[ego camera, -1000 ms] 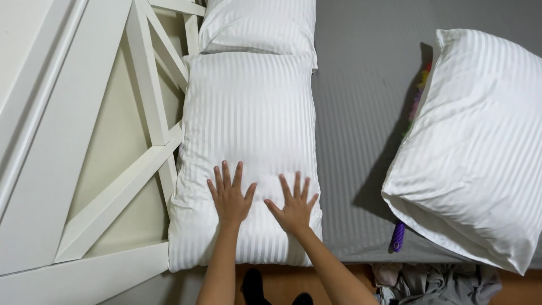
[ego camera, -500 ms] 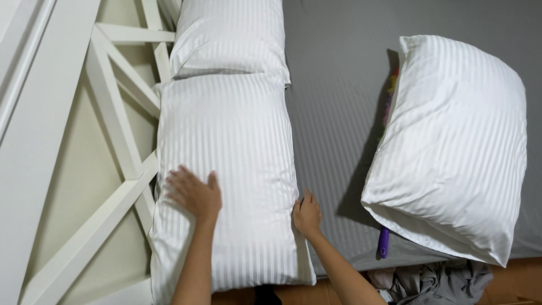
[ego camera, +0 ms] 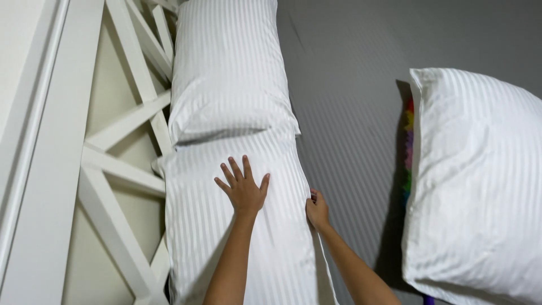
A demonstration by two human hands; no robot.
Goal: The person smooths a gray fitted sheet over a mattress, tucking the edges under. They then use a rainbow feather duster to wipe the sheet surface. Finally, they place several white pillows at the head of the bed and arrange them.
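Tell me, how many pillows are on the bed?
3. One striped white pillow lies at the top by the headboard, one under both hands, one at the right. None seems hidden.

The left hand (ego camera: 244, 189), which lay near the near pillow's (ego camera: 237, 226) 9 o'clock edge half a second ago, now rests flat with fingers spread at its middle, farther toward 12 o'clock. The right hand (ego camera: 317, 210) has slid along the 3 o'clock edge toward 12 o'clock too, fingers curled at the seam. A second ago both palms pressed side by side on that pillow.
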